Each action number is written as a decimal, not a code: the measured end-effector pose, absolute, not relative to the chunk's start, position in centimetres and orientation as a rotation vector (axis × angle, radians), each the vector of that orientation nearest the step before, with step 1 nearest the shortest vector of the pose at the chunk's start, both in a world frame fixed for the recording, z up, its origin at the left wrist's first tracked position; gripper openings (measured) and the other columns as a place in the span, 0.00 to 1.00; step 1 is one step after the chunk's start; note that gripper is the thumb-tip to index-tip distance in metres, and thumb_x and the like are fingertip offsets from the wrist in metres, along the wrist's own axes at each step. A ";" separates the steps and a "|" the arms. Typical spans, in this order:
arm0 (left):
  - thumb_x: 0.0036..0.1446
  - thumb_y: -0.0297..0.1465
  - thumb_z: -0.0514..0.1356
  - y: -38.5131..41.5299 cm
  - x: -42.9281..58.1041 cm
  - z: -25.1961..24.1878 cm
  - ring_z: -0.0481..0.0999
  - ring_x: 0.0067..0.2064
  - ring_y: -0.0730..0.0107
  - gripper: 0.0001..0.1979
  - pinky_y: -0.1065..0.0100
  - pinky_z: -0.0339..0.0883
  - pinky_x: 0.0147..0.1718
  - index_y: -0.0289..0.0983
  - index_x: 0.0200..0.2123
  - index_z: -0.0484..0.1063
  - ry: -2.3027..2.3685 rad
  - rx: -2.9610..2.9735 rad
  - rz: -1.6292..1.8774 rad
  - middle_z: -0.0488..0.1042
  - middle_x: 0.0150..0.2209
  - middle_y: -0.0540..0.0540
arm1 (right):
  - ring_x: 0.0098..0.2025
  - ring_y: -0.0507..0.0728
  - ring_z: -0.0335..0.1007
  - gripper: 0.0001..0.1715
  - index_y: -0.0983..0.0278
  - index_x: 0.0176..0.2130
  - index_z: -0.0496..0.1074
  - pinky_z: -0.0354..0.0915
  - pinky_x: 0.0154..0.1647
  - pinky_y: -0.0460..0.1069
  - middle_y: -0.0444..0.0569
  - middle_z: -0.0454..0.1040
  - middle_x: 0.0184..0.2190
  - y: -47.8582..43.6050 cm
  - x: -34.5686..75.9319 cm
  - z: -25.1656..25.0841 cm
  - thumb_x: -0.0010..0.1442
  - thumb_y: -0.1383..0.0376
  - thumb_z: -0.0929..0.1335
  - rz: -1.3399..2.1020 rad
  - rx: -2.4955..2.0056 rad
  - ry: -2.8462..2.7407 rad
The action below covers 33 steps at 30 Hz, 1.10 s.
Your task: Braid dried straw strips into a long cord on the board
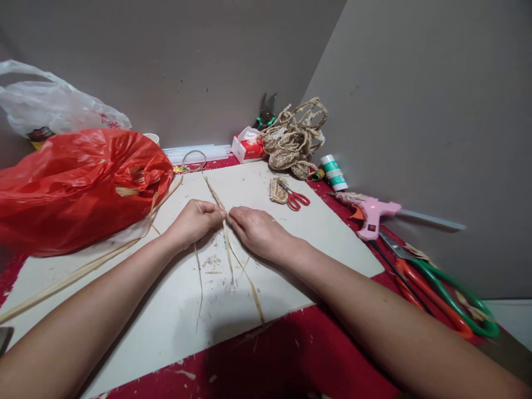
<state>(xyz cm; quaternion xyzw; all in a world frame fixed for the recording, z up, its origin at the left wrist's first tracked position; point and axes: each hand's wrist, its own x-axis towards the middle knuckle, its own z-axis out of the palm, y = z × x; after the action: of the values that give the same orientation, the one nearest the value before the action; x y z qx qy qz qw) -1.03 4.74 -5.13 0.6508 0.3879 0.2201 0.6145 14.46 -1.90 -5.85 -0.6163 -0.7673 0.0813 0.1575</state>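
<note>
My left hand (194, 220) and my right hand (256, 230) meet at the middle of a pale board (332, 238). Both pinch the same thin dry straw strips (228, 246), fingertips almost touching. One strip runs from the pinch toward the back of the board. Several loose ends trail forward between my forearms onto the board, among small scraps.
A red plastic bag (75, 185) holding more straw lies at the left, a white bag (54, 108) behind it. Small red scissors (296, 198), a heap of braided rope (293, 138), a pink glue gun (372, 213) and large scissors (440, 291) lie to the right, on a red cloth.
</note>
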 end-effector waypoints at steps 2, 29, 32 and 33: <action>0.47 0.37 0.60 4.8 -1.1 -5.1 0.51 0.15 0.85 0.12 0.75 0.43 0.15 0.32 0.23 0.71 0.907 1.569 0.505 0.61 0.15 0.55 | 0.28 0.53 0.64 0.15 0.64 0.33 0.66 0.51 0.29 0.47 0.49 0.72 0.29 -1.9 14.5 -5.6 0.65 0.62 0.56 0.205 -1.790 -2.215; 0.39 0.22 0.62 4.0 -0.2 -5.0 0.67 0.19 0.80 0.07 0.77 0.56 0.19 0.33 0.24 0.65 0.961 1.316 0.669 0.71 0.18 0.51 | 0.17 0.47 0.55 0.13 0.65 0.24 0.64 0.53 0.21 0.43 0.43 0.66 0.16 -1.8 14.2 -4.2 0.58 0.68 0.59 1.063 -1.642 -1.711; 0.40 0.22 0.61 3.9 -0.2 -5.3 0.69 0.21 0.78 0.06 0.76 0.58 0.21 0.34 0.24 0.65 0.930 1.308 0.701 0.71 0.18 0.51 | 0.15 0.47 0.54 0.12 0.65 0.26 0.65 0.54 0.20 0.43 0.42 0.66 0.15 -2.1 13.8 -4.1 0.59 0.68 0.58 1.129 -1.598 -1.634; 0.41 0.22 0.60 3.9 -0.2 -5.4 0.69 0.21 0.78 0.06 0.76 0.58 0.21 0.34 0.24 0.65 0.922 1.305 0.706 0.71 0.18 0.51 | 0.15 0.47 0.55 0.13 0.65 0.26 0.65 0.54 0.20 0.43 0.42 0.66 0.15 -2.2 13.7 -4.3 0.59 0.67 0.58 1.114 -1.589 -1.627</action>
<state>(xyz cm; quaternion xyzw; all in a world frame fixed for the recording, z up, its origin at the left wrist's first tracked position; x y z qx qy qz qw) -0.22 3.91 -5.39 0.5728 0.4044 0.3098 0.6422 13.66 -2.20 -4.27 -0.5985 -0.6128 0.4198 0.3001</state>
